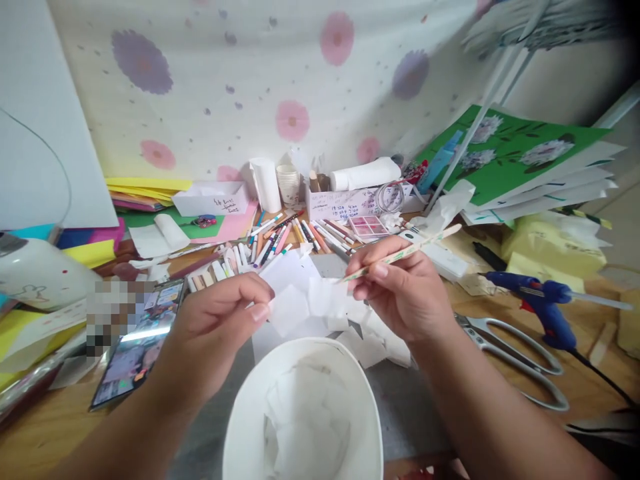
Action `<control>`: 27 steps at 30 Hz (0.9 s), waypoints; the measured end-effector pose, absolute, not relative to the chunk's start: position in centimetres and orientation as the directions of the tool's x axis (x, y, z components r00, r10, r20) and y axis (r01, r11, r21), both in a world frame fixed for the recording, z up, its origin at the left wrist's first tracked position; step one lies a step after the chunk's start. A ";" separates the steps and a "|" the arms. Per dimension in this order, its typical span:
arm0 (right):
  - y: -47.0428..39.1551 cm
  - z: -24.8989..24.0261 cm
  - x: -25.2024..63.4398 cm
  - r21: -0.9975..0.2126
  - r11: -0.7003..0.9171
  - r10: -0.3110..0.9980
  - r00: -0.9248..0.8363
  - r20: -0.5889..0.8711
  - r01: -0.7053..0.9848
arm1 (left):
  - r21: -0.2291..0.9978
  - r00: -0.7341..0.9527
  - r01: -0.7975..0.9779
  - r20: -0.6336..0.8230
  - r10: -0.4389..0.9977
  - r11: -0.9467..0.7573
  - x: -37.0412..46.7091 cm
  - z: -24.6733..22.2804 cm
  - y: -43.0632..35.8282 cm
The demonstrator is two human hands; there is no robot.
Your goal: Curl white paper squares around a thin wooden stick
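Observation:
My left hand [227, 323] is closed, thumb and forefinger pinching the edge of a small white piece of paper [290, 311]. Between the thumb and fingers of my right hand [400, 287] is a thin pale wooden stick [413, 251] with green marks, its narrow end pointing left and down. Just under that tip is another white scrap [323, 295]; whether they touch I cannot tell. Below both hands stands a white bin [233, 427] with crumpled white pieces inside. More white scraps [367, 340] lie behind its rim, below my right hand.
Scissors [520, 353] and a blue glue gun [545, 297] lie to the right. On the left are a phone or tablet [140, 343] and a white rounded object [45, 273]. Many markers [280, 237] are spread at the back, before paper cups [289, 187] and a white box [350, 203].

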State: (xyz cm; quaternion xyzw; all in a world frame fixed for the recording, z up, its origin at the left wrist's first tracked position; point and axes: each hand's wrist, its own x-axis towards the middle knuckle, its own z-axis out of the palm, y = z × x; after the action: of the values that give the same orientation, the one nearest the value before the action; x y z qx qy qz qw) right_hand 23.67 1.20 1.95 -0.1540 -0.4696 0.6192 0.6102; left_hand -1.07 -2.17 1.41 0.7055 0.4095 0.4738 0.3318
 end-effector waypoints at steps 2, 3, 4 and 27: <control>1.7 2.2 24.4 -0.746 0.173 0.901 -0.203 0.384 -0.644 | 0.862 0.343 0.171 0.403 0.849 -0.478 -1.1 2.0 -2.3; 1.9 2.2 24.7 -0.736 0.174 0.899 -0.199 0.389 -0.654 | 0.851 0.429 0.148 0.404 0.808 -0.504 -1.0 2.4 -2.4; 1.9 2.3 24.9 -0.732 0.175 0.897 -0.200 0.395 -0.659 | 0.827 0.523 0.141 0.404 0.751 -0.543 -0.9 2.7 -2.5; -1.4 1.0 21.3 -0.743 0.494 0.767 -0.175 0.617 -0.452 | 0.894 0.353 -0.395 -0.063 0.933 0.210 1.6 2.1 -2.9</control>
State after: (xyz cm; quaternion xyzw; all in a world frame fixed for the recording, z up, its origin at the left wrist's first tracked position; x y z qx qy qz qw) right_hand 21.27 -1.39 0.99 -0.1330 -0.5935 0.4849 0.6284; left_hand 1.59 -2.86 2.06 0.4185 0.3215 0.4689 0.7082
